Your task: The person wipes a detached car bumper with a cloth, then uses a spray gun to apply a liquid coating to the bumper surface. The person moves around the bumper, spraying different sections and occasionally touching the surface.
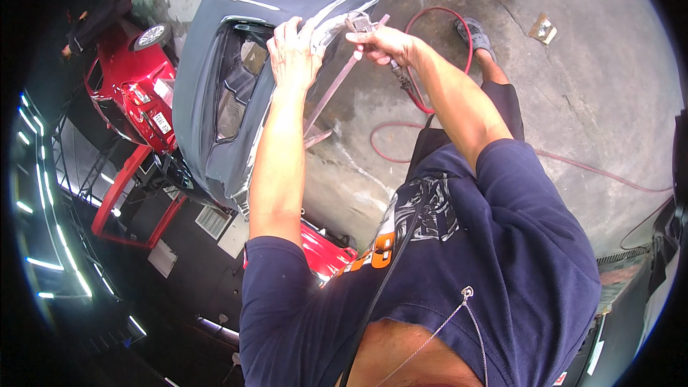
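Note:
A grey-primed car body panel [193,86] with a window-like opening is in front of me, with pale filler patches along its edge. My left hand [294,61] rests on the panel near its right edge, fingers stretched out and holding nothing. My right hand [385,44] is closed around a small metallic air tool [360,24], its head close to the panel's whitish right corner. A red air hose [438,8] runs from the tool's fitting below my hand. The exact kind of tool is partly hidden by my fingers.
A pale stand bar [333,93] slants below the panel. The hose loops over the concrete floor [588,100], where a small block [543,29] lies. At left are a red car [136,93], a red door frame [132,201] and another person [107,11].

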{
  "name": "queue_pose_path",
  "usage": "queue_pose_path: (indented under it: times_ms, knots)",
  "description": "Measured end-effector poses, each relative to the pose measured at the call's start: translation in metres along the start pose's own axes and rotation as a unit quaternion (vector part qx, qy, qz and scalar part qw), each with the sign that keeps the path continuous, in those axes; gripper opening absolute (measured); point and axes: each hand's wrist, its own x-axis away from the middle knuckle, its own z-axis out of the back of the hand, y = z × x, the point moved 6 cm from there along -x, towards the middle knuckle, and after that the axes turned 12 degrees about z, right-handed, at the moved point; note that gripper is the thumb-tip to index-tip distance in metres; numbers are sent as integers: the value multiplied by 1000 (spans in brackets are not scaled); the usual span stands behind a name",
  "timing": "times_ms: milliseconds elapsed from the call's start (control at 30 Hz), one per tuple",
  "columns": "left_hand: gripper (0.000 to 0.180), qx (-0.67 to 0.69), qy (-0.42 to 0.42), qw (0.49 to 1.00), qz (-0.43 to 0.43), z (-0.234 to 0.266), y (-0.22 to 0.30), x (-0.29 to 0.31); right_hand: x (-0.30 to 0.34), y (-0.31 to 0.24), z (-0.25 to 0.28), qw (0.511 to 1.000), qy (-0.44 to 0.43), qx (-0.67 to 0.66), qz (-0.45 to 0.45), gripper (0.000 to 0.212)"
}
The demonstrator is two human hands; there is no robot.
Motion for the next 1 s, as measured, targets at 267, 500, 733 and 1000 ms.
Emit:
queue_pose_path:
  times_ms: [267,500,733,1000]
  knots:
    - [68,5,-16,1000,12,-5,-4,3,-8,-19,4,994,-66,67,-51,40]
    - [66,24,-8,1000,-13,-5,-6,3,-14,-28,11,987,-87,114,-70,40]
    - [53,-18,-19,998,-56,-15,-1,6,-12,-30,19,988,-73,122,-59,40]
    - [35,-96,-2,990,-100,-30,0,22,-2,-26,24,991,-57,105,-54,38]
